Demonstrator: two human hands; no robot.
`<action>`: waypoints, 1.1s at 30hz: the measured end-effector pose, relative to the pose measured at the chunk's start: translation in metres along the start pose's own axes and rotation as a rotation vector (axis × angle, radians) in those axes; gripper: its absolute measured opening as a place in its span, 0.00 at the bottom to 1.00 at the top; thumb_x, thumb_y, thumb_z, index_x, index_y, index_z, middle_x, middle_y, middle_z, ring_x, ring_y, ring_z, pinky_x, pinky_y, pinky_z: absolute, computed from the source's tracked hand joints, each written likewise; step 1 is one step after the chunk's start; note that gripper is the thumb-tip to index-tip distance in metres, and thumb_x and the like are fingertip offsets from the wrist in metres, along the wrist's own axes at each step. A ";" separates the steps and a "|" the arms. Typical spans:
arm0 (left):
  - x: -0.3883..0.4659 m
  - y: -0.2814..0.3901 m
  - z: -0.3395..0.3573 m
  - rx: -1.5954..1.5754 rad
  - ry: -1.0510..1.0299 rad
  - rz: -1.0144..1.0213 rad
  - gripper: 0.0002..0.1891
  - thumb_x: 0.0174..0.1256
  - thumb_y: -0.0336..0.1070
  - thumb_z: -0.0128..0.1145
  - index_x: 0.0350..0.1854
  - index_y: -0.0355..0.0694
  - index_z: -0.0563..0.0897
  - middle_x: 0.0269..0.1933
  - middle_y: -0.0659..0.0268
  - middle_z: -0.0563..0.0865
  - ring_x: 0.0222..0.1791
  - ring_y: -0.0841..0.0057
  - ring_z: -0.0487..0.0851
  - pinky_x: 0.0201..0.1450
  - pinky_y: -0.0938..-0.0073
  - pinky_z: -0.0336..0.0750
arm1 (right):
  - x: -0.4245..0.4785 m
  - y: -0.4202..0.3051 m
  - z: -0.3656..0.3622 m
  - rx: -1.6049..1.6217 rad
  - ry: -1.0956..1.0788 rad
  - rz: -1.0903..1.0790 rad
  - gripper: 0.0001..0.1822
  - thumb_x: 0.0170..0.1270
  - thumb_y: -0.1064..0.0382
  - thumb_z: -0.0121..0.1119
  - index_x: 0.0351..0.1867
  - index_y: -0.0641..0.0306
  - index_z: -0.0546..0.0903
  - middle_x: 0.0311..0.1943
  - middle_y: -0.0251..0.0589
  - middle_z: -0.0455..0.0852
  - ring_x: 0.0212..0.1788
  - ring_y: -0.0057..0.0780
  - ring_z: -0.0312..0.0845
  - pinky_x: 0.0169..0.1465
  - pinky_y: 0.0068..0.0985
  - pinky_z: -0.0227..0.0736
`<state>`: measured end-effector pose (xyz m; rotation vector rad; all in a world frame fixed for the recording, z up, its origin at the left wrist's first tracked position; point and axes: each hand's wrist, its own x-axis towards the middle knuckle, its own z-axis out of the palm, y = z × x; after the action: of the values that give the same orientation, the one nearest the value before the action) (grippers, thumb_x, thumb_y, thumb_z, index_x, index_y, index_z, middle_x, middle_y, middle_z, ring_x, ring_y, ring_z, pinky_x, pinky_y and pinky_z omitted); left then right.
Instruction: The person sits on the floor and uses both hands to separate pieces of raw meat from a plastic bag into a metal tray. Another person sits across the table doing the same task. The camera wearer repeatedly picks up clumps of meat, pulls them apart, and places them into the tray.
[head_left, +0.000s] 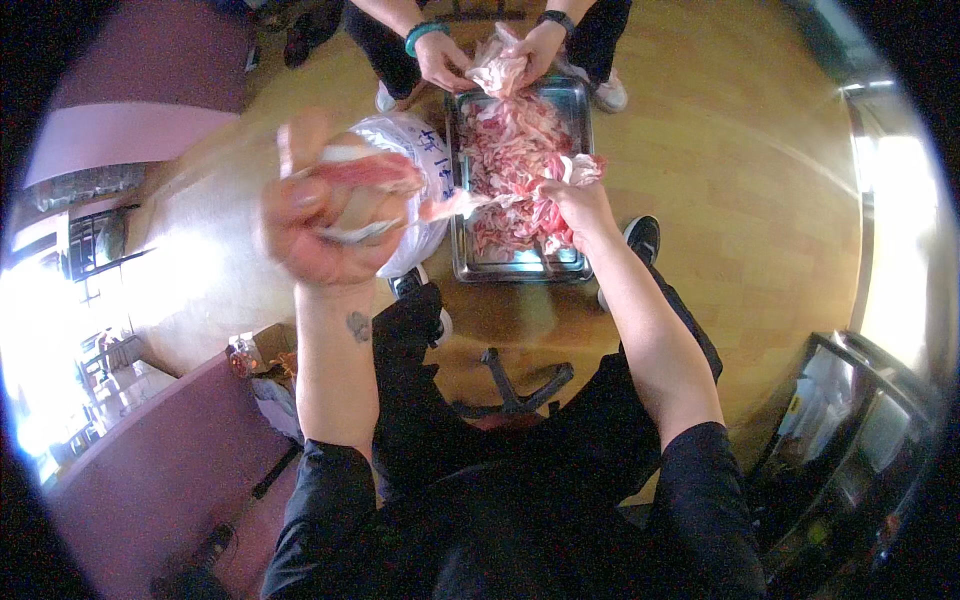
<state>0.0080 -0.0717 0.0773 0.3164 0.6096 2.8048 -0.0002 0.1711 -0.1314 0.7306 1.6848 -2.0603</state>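
A rectangular metal tray (523, 274) on the floor holds a heap of thin pink-and-white raw meat slices (510, 142). My right hand (581, 202) grips a bunch of slices over the tray's right side. Blurred by motion, my left hand (322, 217) is raised at the left and holds a red-and-white meat slice (371, 172). A thin strip of meat (457, 204) stretches between my two hands. Below and beside my left hand stands a round container lined with a white plastic bag (431, 225), bearing blue writing; its contents are hidden.
Opposite me, a person's two hands (525, 56) hold meat slices over the tray's far end. A chair base (514, 386) shows between my legs. A purple partition (172, 442) and a cardboard box (274, 341) are at the left; a dark glossy cabinet (840, 420) is at the right.
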 end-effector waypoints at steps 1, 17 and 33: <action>0.001 0.003 0.004 0.023 -0.029 0.007 0.03 0.60 0.33 0.47 0.35 0.42 0.69 0.21 0.68 0.68 0.22 0.71 0.77 0.31 0.59 0.81 | 0.003 0.005 -0.002 0.001 -0.014 -0.011 0.15 0.62 0.74 0.67 0.50 0.70 0.81 0.41 0.43 0.87 0.38 0.27 0.85 0.41 0.25 0.81; 0.014 -0.099 -0.082 1.641 0.136 -0.213 0.13 0.60 0.42 0.69 0.38 0.37 0.87 0.36 0.60 0.90 0.36 0.73 0.87 0.43 0.69 0.79 | -0.026 -0.047 -0.009 0.411 -0.169 0.218 0.14 0.62 0.69 0.63 0.49 0.56 0.76 0.37 0.38 0.84 0.34 0.31 0.85 0.29 0.35 0.85; 0.021 -0.138 -0.092 1.694 0.183 -0.179 0.14 0.45 0.40 0.69 0.26 0.33 0.84 0.26 0.52 0.86 0.27 0.59 0.86 0.37 0.64 0.80 | -0.018 -0.034 -0.009 0.069 -0.234 -0.292 0.08 0.64 0.72 0.61 0.32 0.55 0.74 0.30 0.23 0.69 0.30 0.10 0.63 0.33 0.16 0.63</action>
<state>-0.0086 0.0206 -0.0608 0.2156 2.6497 1.4319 -0.0046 0.1860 -0.0954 0.2583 1.6725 -2.3051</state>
